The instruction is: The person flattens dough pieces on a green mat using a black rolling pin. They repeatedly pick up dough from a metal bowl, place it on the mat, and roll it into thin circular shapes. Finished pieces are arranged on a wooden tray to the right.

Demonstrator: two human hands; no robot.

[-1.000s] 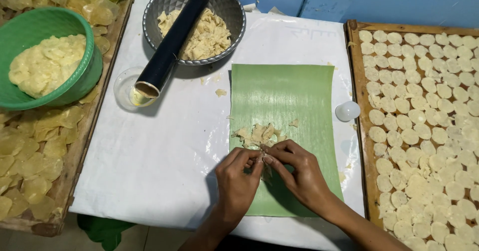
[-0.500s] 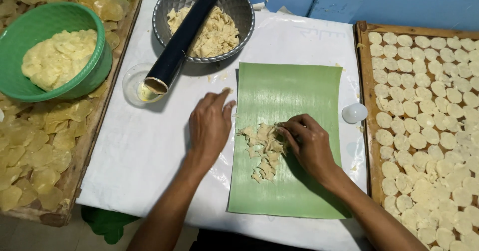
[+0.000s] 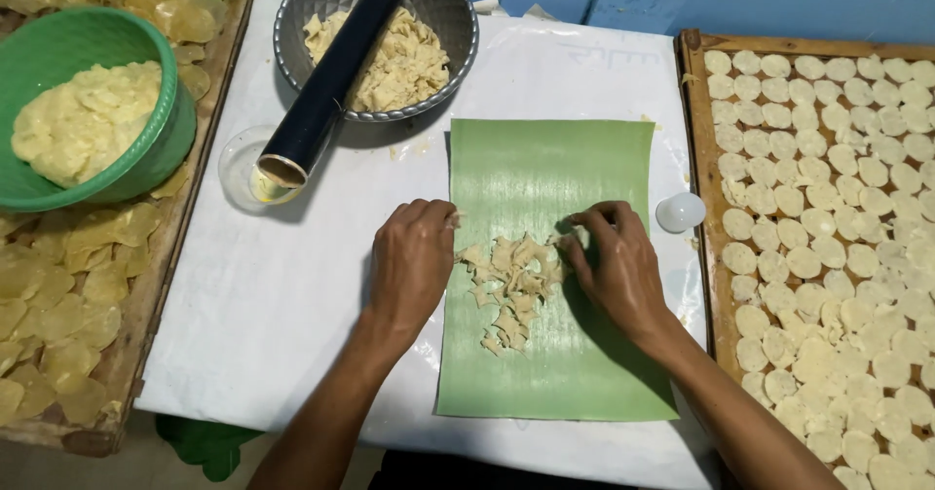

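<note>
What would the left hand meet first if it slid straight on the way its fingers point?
The left hand points up the table; past the leaf edge, it would probably reach the metal bowl first.

A metal bowl [image 3: 443, 8] holds pale scraps and a black roller [image 3: 331, 76]. Left of it stands a green bowl [image 3: 146, 154] of dough; to its right, a wooden tray [image 3: 693, 159] of round discs.

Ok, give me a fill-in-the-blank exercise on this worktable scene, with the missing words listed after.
1. The pale dough scraps lie on a green ____ between the left hand and the right hand.
2. The dark rolling tube leans on the rim of the ____ metal bowl.
3. The green bowl holds a ____ mash.

Missing words: leaf; grey; yellow
</note>
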